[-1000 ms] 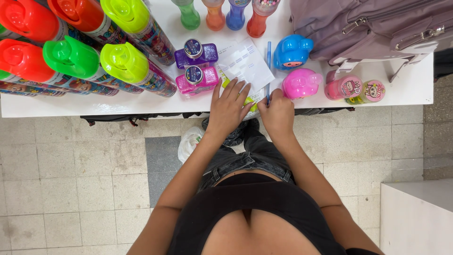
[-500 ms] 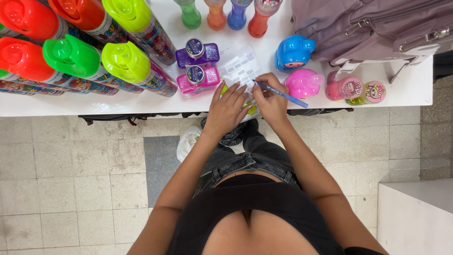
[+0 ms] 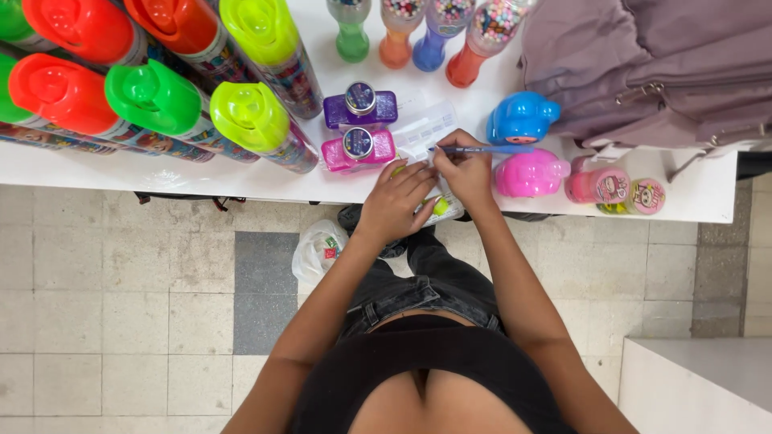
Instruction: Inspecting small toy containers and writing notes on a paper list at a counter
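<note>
Fingers of the right hand [image 3: 465, 173] pinched around a slim blue pen [image 3: 482, 149], left hand [image 3: 394, 201] fingers spread flat on a white printed paper slip [image 3: 426, 133], at the white worktop [image 3: 241, 173] edge, beside a pink plastic toy container [image 3: 531, 174].

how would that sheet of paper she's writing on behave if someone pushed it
The paper looks thin and floppy, so a push would likely buckle it rather than move it whole. It lies flat on the smooth white table, so it could slide easily. The left hand rests on it while the right hand holds the pen, which probably steadies it.
</note>
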